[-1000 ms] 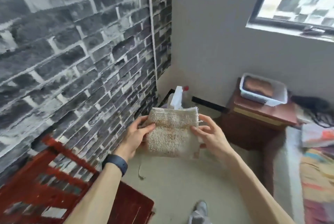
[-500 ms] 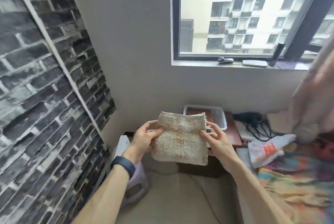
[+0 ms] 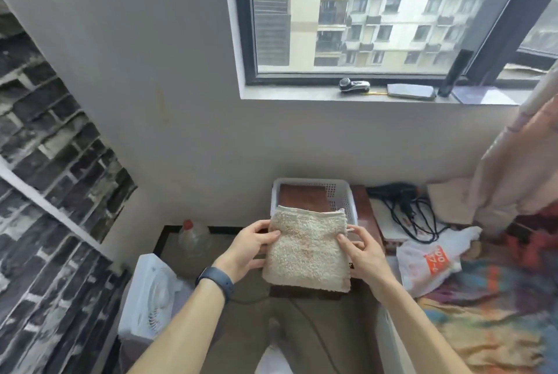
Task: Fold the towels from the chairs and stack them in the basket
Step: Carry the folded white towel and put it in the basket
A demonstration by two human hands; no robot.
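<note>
- My view has swung in the last second from the brick wall and a red chair to the window corner; the white basket [image 3: 314, 192], off to the side a second ago, now sits straight ahead on a dark wooden nightstand [image 3: 363, 210].
- The folded beige towel [image 3: 306, 250] stays pinched between both hands, held upright in the air just in front of the basket, its top edge overlapping the basket's near rim from my angle.
- My left hand [image 3: 247, 248] clamps the towel's left edge, thumb on the front face, fingers behind.
- My right hand [image 3: 363, 253] grips the right edge the same way, thumb pressed across the front.
- A brown folded towel [image 3: 302, 196] already lies flat in the basket, so the stack has begun.
- I judge the fold on this piece finished and the carry nearly done; what remains is lowering it flat onto the brown one.
- The risk I see: the fold could open if either grip slackens before the towel lies down.
- A hair dryer [image 3: 395, 192], a white plastic bag [image 3: 431, 259] and a small white fan [image 3: 151, 298] flank the nightstand, clear of the drop path.
</note>
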